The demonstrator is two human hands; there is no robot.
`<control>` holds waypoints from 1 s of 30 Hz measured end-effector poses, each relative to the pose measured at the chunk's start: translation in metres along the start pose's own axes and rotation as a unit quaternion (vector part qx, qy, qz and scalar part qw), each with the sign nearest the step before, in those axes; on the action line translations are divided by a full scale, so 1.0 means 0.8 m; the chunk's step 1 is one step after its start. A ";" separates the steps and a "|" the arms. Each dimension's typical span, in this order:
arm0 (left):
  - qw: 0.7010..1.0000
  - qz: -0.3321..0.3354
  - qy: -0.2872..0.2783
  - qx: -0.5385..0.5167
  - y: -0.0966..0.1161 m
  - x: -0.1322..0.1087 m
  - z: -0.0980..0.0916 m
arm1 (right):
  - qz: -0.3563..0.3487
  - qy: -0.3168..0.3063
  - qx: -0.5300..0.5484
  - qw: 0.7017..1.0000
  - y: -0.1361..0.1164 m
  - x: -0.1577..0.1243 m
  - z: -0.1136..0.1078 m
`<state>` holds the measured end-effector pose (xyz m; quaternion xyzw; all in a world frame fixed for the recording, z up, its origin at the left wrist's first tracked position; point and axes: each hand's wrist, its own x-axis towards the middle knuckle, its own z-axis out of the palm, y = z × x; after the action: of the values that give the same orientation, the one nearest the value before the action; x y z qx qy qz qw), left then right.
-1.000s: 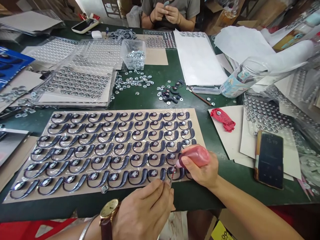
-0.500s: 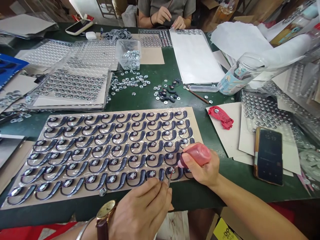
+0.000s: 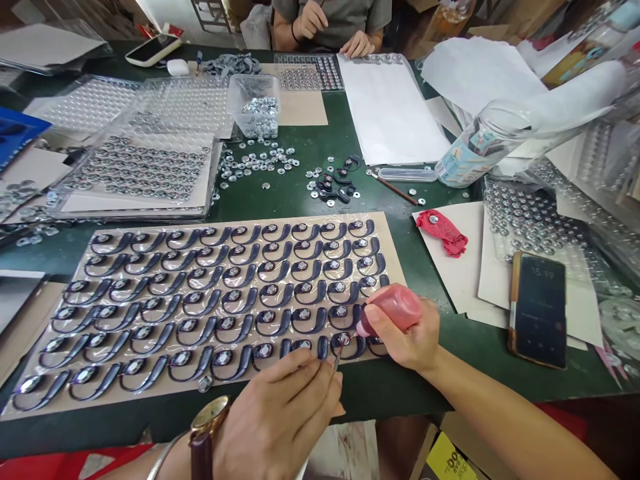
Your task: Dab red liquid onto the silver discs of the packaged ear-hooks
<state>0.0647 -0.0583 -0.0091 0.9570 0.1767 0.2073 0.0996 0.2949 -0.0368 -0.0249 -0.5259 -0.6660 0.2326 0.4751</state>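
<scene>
My right hand is wrapped round a small squeeze bottle of red liquid, tilted with its nozzle down to the left. The nozzle points at a dark curved piece with a round silvery centre in the nearest rows. My left hand, with a watch on the wrist, pinches a thin pointed tool; its tip is at the same piece, and its exact kind is unclear. Both hands hover over the near right part of a film-covered card bearing rows of these curved pieces. The left hand hides some of them.
A phone and a red cloth lie on cards at right. Beyond are a brush, a leaning clear jar, loose metal discs and a plastic tub. Across the table, a person's hands are at work.
The bottle and both hands stay nearly in place; the nozzle sits slightly farther right of the tool tip. Across the table, the person's raised hand has moved up and left.
</scene>
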 end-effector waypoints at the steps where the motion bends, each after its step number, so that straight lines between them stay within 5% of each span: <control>1: 1.000 -0.007 0.008 -0.004 0.000 0.003 -0.001 | 0.002 -0.001 0.002 1.000 0.000 0.000 0.000; 13: 0.965 -0.127 0.077 -0.216 -0.024 0.028 -0.019 | -0.041 -0.033 -0.008 0.999 -0.004 -0.002 0.002; 17: 0.951 -0.156 0.081 -0.256 -0.028 0.028 -0.020 | 0.046 -0.009 0.119 0.992 -0.005 0.004 -0.002; 20: 0.960 -0.134 0.071 -0.235 -0.027 0.025 -0.021 | 0.102 -0.031 0.167 0.980 -0.003 0.023 -0.006; 25: 0.992 -0.060 0.073 -0.086 -0.032 0.025 -0.019 | 0.045 -0.002 0.069 0.997 0.006 0.050 0.003; 30: 0.998 -0.020 0.061 -0.011 -0.044 0.031 -0.013 | 0.038 0.003 0.100 0.994 0.015 0.043 0.015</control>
<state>0.0709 -0.0154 -0.0005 0.9377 0.1997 0.2648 0.1031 0.2903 0.0010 -0.0269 -0.5019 -0.6175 0.3144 0.5177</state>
